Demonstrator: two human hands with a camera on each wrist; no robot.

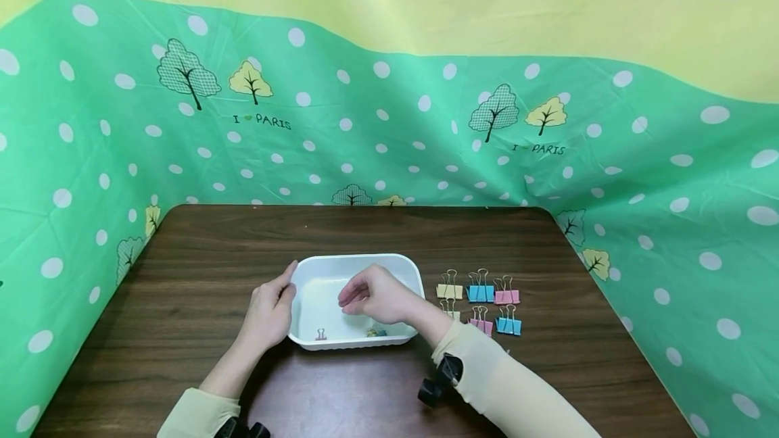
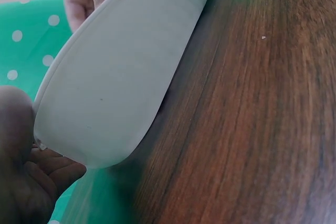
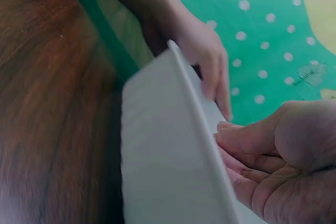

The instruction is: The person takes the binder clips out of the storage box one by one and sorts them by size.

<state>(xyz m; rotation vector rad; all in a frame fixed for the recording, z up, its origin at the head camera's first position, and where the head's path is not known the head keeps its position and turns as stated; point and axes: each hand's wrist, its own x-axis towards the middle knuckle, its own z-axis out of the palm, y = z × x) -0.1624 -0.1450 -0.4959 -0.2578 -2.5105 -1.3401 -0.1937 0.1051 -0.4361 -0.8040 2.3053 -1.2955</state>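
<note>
A white plastic tray [image 1: 316, 296] lies on the wooden table. My left hand [image 1: 270, 309] grips its left end, thumb at the rim and fingers around the outer wall, as the left wrist view also shows. Over the middle of the tray is my right hand [image 1: 380, 295], thumb and fingertips drawn together and pointing left. In the right wrist view the tray wall partly hides these fingertips; I cannot tell whether they hold anything. Inside the tray, a small pink binder clip [image 1: 320, 334] stands near the front left, and several tiny clips [image 1: 376, 332] cluster near the front right.
Right of the tray, larger binder clips stand in two rows: a yellow clip [image 1: 449, 291], a blue clip [image 1: 481, 293] and a pink clip [image 1: 507, 297] behind, others in front. My right forearm passes close to them. A green dotted cloth [image 1: 377, 134] hangs behind the table [image 1: 213, 255].
</note>
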